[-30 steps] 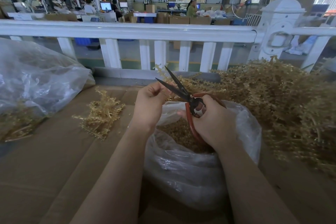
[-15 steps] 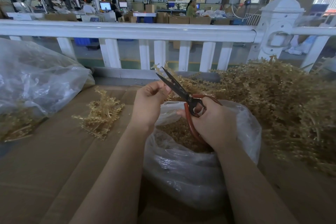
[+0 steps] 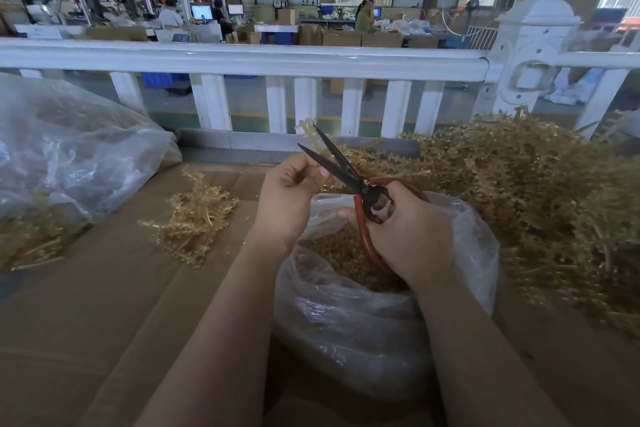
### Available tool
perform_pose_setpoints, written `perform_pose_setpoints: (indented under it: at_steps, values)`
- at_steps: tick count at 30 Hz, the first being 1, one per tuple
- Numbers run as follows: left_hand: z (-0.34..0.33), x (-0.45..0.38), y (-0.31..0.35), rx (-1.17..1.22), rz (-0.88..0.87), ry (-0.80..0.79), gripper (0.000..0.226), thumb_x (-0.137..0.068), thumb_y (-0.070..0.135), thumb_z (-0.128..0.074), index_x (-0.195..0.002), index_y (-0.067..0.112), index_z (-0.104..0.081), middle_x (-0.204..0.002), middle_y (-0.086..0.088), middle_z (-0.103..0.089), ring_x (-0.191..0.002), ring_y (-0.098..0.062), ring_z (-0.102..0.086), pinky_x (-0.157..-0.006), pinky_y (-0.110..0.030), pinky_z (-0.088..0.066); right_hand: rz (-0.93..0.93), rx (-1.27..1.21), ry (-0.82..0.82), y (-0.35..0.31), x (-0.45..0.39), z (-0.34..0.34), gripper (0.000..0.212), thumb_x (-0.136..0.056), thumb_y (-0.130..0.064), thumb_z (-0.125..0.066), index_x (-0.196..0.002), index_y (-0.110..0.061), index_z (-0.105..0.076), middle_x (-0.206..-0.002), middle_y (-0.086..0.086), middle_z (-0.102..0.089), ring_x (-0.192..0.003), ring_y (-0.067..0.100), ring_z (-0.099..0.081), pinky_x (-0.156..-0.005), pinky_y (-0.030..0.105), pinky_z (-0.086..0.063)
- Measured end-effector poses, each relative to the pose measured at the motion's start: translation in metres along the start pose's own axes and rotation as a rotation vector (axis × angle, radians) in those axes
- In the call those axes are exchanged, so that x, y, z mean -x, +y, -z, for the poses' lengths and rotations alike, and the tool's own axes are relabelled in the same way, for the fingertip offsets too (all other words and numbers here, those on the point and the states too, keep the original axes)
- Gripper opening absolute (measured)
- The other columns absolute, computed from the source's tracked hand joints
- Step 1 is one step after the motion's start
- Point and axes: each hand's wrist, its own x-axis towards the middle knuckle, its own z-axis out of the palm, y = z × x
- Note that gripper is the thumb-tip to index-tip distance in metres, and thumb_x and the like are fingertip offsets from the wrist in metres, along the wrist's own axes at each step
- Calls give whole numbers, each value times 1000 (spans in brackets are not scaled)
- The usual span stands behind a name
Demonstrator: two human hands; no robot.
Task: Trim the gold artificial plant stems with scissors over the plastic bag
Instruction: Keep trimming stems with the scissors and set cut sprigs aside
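My right hand [image 3: 408, 236] grips the red handles of the black-bladed scissors [image 3: 337, 166], whose blades stand apart and point up and left. My left hand [image 3: 289, 194] pinches a gold plant stem [image 3: 308, 126] between the blades; the stem's tip sticks up beyond the blades. Both hands hover over a clear plastic bag [image 3: 346, 322] that holds gold trimmings. A big heap of gold stems [image 3: 519, 191] lies to the right of the bag.
A small pile of gold stems [image 3: 195, 215] lies on the cardboard surface [image 3: 86, 322] to the left. A large clear bag [image 3: 69, 149] with gold pieces sits at far left. A white railing [image 3: 242, 59] runs across behind.
The scissor blades closed partly half a second ago and now stand apart again. Both hands stayed over the bag with only slight shifts.
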Motion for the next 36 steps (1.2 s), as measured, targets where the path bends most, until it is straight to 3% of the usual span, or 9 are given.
perform_pose_setpoints:
  at_steps: [1, 5, 9, 13, 19, 23, 28, 33, 36]
  values:
    - [0, 1, 1, -18, -8, -8, 18, -98, 0, -54, -95, 8, -70, -79, 4, -68, -84, -10, -62, -87, -29, -53, 1, -2, 1, 1, 0, -1, 72, -69, -89, -44, -93, -23, -63, -82, -12, -65, -76, 8, -62, -68, 34, -58]
    - [-1, 0, 1, -49, -16, -10, 15, -98, -1, -54, -103, -5, -68, -99, -29, -65, -89, -23, -59, -95, -46, -50, 37, 13, 30, 3, 1, -1, 64, -73, -83, -53, -86, -22, -63, -75, -11, -63, -71, 9, -60, -64, 33, -56]
    - [0, 2, 3, -11, -11, -10, 14, -97, -2, -54, -98, -8, -66, -95, -30, -63, -87, -23, -57, -93, -47, -50, 42, 34, 65, 4, 1, -2, 64, -73, -84, -53, -76, -21, -60, -66, -11, -59, -65, 11, -57, -59, 32, -53]
    - [-1, 2, 4, 31, -6, -22, 15, -98, -1, -53, -101, -9, -66, -107, -35, -63, -91, -23, -57, -98, -49, -48, 22, 14, 45, 3, 1, -2, 67, -72, -85, -51, -76, -18, -63, -65, -10, -60, -64, 13, -57, -60, 34, -53]
    - [0, 2, 1, 48, -12, -24, 16, -99, 1, -53, -97, 1, -69, -98, -25, -68, -89, -17, -59, -93, -39, -52, 33, -8, 36, 4, 1, -2, 63, -71, -82, -56, -75, -19, -62, -65, -14, -58, -62, 10, -56, -58, 29, -50]
    - [1, 1, -1, 86, 4, -37, 24, -99, 5, -56, -85, 18, -69, -71, 15, -66, -70, 1, -59, -74, -17, -48, 21, -37, 30, 5, 1, -3, 62, -70, -82, -56, -74, -20, -62, -64, -12, -59, -60, 9, -56, -57, 28, -49]
    - [2, 0, -5, 112, 129, -17, 25, -96, 11, -62, -75, 23, -68, -72, 9, -66, -67, -5, -56, -67, -25, -40, -80, -227, -13, 6, 1, -5, 64, -66, -87, -55, -73, -24, -66, -61, -11, -64, -61, 3, -60, -54, 15, -47]
    - [-4, 2, -6, 41, 162, -105, 21, -93, 15, -66, -73, 22, -71, -74, 8, -70, -67, -4, -56, -68, -24, -40, -192, -466, -53, 6, -5, -10, 30, -84, -53, -75, -76, -25, -69, -71, -17, -69, -63, 4, -64, -57, 27, -52]
    - [-9, 3, -7, 62, 165, -146, 17, -91, 8, -67, -77, 16, -72, -69, 11, -71, -61, 4, -57, -61, -12, -43, -211, -619, -89, 6, -5, -10, 14, -85, -39, -78, -77, -30, -70, -68, -17, -70, -60, 1, -65, -54, 19, -49]
